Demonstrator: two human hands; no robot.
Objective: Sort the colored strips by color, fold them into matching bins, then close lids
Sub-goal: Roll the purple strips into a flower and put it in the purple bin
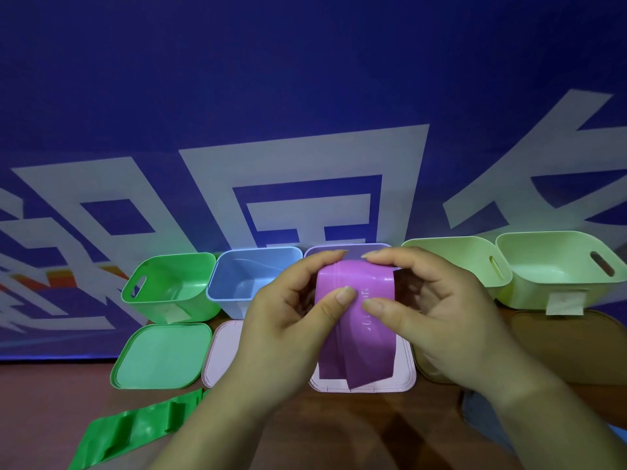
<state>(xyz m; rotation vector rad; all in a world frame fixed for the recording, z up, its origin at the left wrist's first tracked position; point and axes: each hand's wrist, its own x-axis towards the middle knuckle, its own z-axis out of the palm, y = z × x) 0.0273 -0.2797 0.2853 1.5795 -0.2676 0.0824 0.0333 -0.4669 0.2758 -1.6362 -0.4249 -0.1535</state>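
Purple glossy band-like strip (356, 347) is pinched in my left hand (285, 320) and right hand (437, 310), thumbs on its face and fingers curled over the fold. It hangs over the pale pink lid (403, 374), mid-desk (339, 432). Looks thin, limp and slick, so best gripped at the fold.

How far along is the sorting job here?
Done: nothing visible; the green bin and far-right bin look empty. In hand: the left hand and right hand fold the purple strip. Remaining: the green strip lies loose on the table, and the green lid is off its bin.
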